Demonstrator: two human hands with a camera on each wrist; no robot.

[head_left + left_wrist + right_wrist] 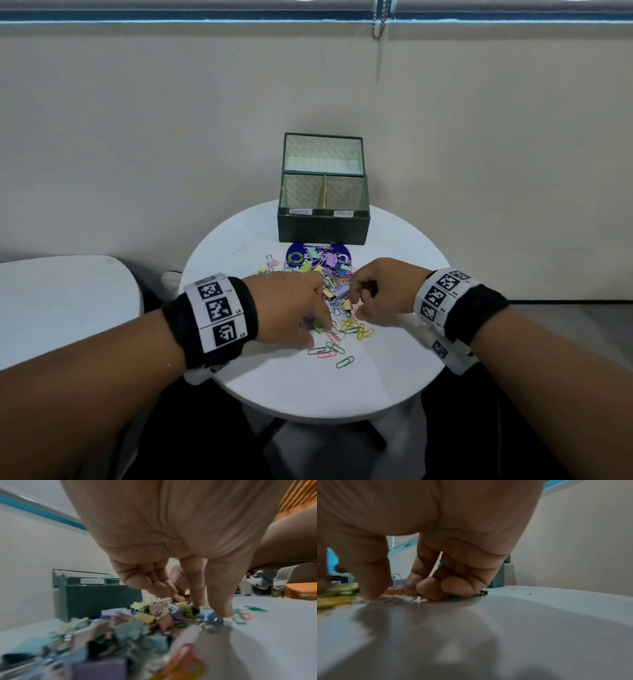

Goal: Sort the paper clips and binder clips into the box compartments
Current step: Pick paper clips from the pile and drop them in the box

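While you leaned over the round white table (387, 383), the dark green cardboard box (323, 228) stood at its far side with the lid propped upright behind it and a divider splitting it into two labelled compartments, both showing only their lining. Just in front of the box lay a heap of pastel binder clips (320, 265), partly covering a blue round sticker (295, 255), and nearer you a scatter of coloured wire paper clips (346, 337) spread across the tabletop. Your left hand (291, 305) reached into the heap with fingers pointing down; its index finger and thumb were closing on a blue binder clip (211, 616). Your right hand (380, 294) sat curled at the heap's right edge, fingertips (428, 589) bunched on the table; I cannot tell what they held.
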